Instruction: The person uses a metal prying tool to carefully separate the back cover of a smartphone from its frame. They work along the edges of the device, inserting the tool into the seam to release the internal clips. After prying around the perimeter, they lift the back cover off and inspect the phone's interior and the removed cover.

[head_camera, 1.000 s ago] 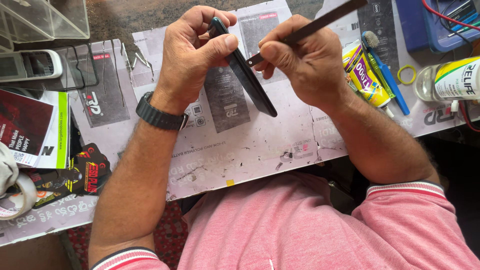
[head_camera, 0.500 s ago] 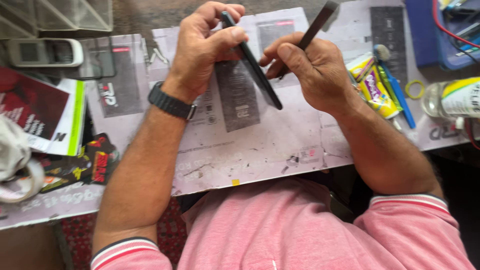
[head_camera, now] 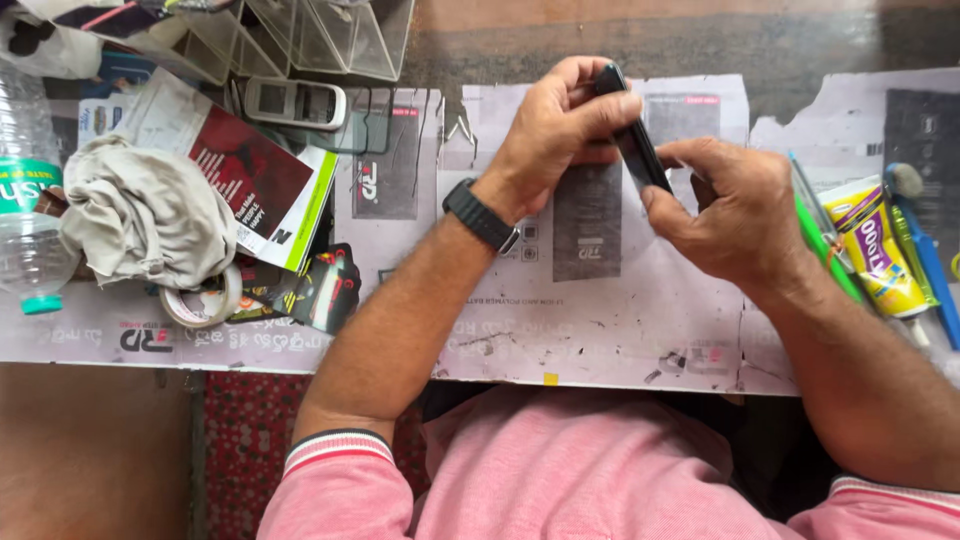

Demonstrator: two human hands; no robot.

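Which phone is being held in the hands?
The thin black phone, pinched edge-on between the left hand and right hand. The small silver phone lies untouched on the table, far left.

A slim black phone (head_camera: 632, 140), seemingly edge-on and tilted, sits above the paper-covered worktop.

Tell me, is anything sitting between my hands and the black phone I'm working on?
Nothing visible does. The left hand grips the black phone at its upper end, and the right hand touches its lower end, thumb against the edge. Both hold it above the paper-covered table; the cloth and glue tube lie off to the sides.
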